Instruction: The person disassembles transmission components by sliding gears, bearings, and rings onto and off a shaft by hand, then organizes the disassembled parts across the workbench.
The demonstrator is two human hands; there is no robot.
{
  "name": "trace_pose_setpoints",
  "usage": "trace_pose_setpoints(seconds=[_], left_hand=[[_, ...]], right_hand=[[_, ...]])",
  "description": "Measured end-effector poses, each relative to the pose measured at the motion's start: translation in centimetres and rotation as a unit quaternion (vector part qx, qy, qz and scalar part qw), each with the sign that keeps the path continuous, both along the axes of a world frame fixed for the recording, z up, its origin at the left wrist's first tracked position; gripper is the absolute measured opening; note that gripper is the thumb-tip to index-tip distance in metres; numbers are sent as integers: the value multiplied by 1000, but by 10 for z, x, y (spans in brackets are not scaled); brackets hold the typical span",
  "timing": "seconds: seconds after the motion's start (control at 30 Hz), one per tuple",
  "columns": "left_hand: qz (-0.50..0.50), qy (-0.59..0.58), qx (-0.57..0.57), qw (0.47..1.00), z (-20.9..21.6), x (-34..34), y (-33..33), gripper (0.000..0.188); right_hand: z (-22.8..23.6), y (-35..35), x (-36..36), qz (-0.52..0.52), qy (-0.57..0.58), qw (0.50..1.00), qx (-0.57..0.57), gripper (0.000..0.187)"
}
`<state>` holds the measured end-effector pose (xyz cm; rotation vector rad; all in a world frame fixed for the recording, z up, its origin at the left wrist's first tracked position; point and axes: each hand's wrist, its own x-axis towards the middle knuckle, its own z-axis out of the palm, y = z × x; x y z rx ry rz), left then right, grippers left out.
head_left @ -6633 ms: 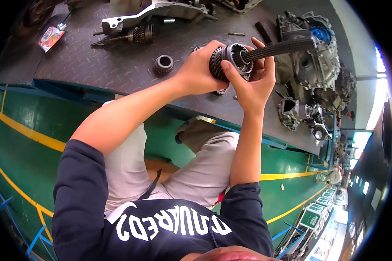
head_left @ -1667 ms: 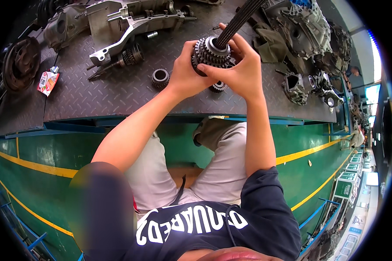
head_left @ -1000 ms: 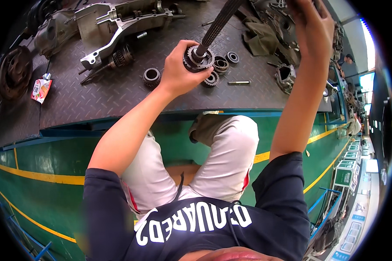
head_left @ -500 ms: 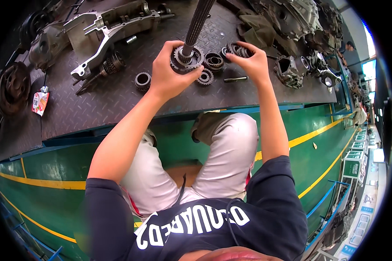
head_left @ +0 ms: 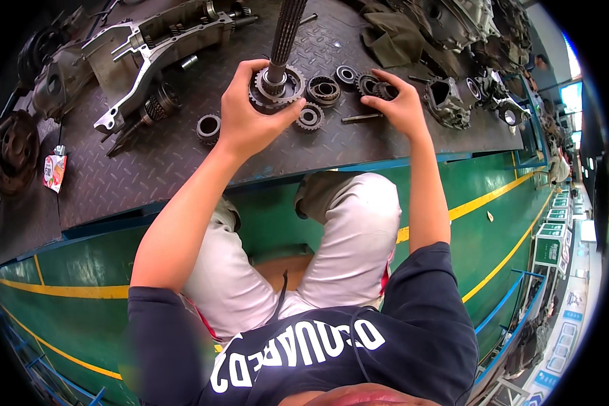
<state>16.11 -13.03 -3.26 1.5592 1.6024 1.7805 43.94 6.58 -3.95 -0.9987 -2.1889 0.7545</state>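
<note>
My left hand (head_left: pixel 252 116) is curled round a toothed gear ring (head_left: pixel 292 95) at the foot of a long splined shaft (head_left: pixel 287 40). The shaft stands nearly upright. At the right, my right hand (head_left: pixel 404 111) has thumb and fingers round a dark gear (head_left: pixel 386 91), partly hidden by the hand. Another gear (head_left: pixel 367 84) sits right beside it. Between the hands lie a dark ring-shaped hub (head_left: pixel 323 91), a small bearing ring (head_left: pixel 346 74) and a small gear (head_left: pixel 310 117). A metal pin (head_left: pixel 362 118) lies below my right fingertips.
An open gearbox housing (head_left: pixel 125 88) and a gear shaft assembly (head_left: pixel 157 108) lie on the left of the steel-plate table (head_left: pixel 149 169). A metal collar (head_left: pixel 209 126) is near my left wrist. Castings (head_left: pixel 448 101) and dark cloth (head_left: pixel 394 40) lie on the right.
The view has shifted, so the table parts appear farther left. My right hand has moved slightly rightward from the bearing ring, which now shows apart from the gears. My left hand keeps its grip.
</note>
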Motion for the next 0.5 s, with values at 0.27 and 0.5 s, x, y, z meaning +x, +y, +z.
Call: trace_pose_setpoints(seconds=[0.27,0.5], left_hand=[[-12,7,9,1000,1,0,0,57],[-1,-17,7,1000,1,2,2,62]], right_hand=[[-36,52,57,-107,-38,990,79,57],[-17,36,32,-122,58,984,117,49]])
